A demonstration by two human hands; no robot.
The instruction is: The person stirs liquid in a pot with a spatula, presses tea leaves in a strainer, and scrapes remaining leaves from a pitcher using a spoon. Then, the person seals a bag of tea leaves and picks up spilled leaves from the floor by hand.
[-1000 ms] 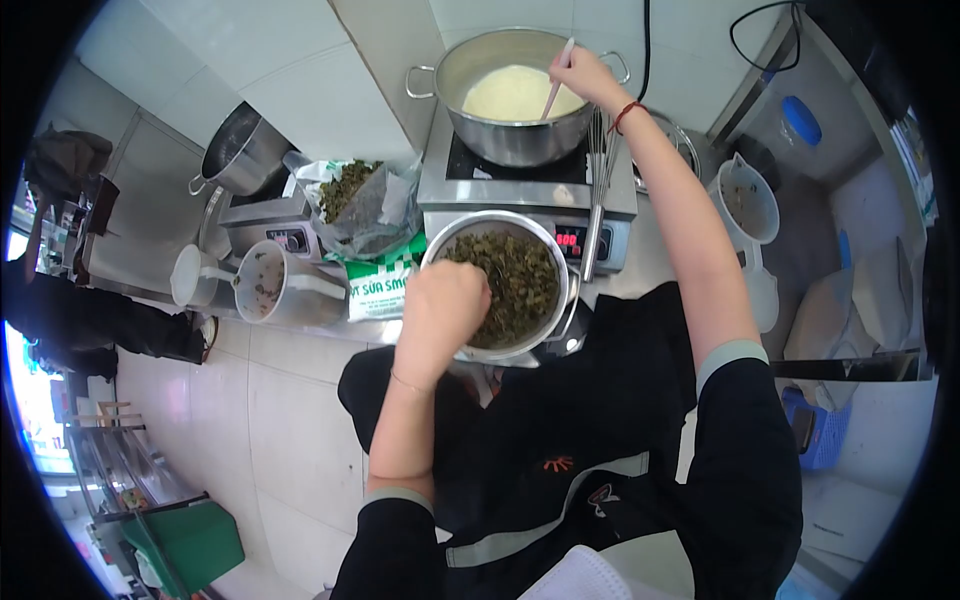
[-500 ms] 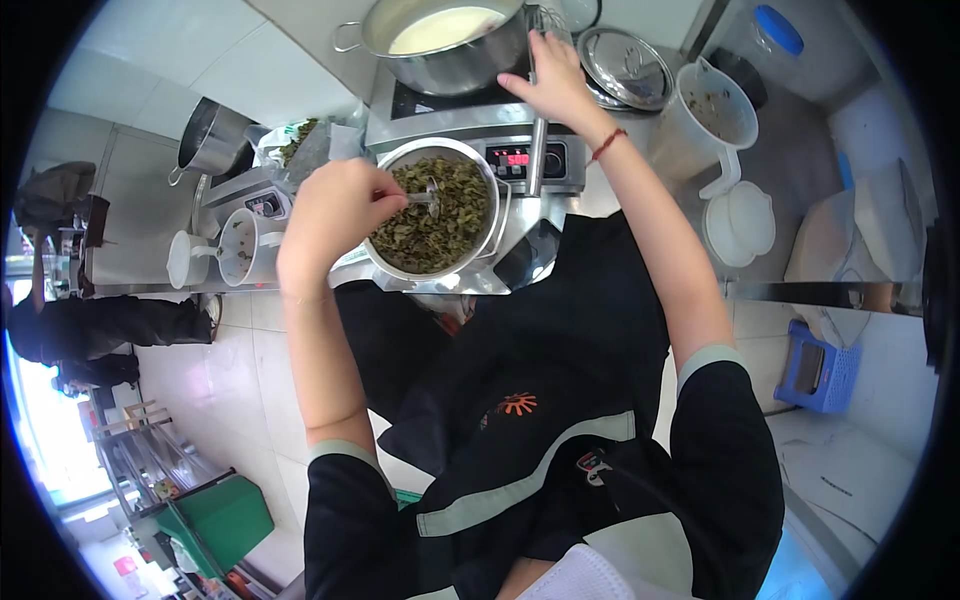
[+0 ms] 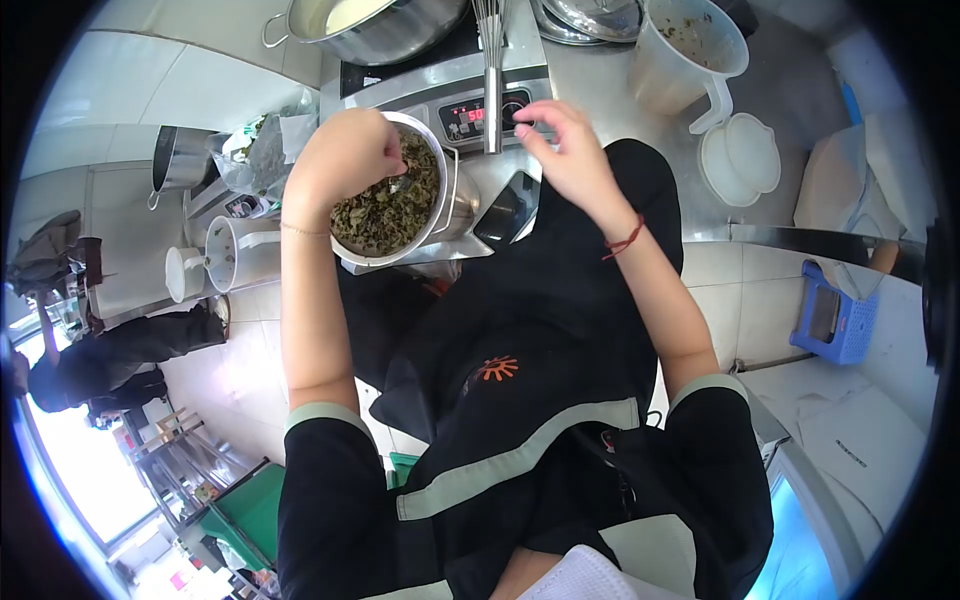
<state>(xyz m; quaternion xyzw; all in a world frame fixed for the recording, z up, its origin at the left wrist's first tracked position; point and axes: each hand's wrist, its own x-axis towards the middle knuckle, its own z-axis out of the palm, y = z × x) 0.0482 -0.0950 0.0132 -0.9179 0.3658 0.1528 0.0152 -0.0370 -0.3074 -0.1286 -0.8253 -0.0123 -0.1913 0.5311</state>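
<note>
My left hand (image 3: pixel 345 155) is closed over a metal pot (image 3: pixel 462 205) full of wet, dark green leaves (image 3: pixel 385 215). It pinches a small shiny utensil whose lower end sits among the leaves; most of it is hidden, so its exact kind is unclear. My right hand (image 3: pixel 572 160) is open, thumb and forefinger apart, beside the control knob (image 3: pixel 515 104) of an induction cooker (image 3: pixel 420 108); whether it touches the knob I cannot tell. A whisk (image 3: pixel 492 95) lies across the cooker's panel with its handle toward me. A dark phone (image 3: pixel 507 212) lies right of the pot.
A large pot (image 3: pixel 390 38) with pale liquid stands on the cooker. Metal lids (image 3: pixel 595 18), a measuring jug (image 3: pixel 690 55) and a white plastic lid (image 3: pixel 738 160) are to the right. Another jug (image 3: pixel 240 250) and a plastic bag (image 3: pixel 268 155) are left. A person (image 3: pixel 130 350) stands far left.
My right hand has come back from the whisk by the large pot to the cooker's knob. The whisk now lies farther toward me over the panel. My left hand stays over the leaves.
</note>
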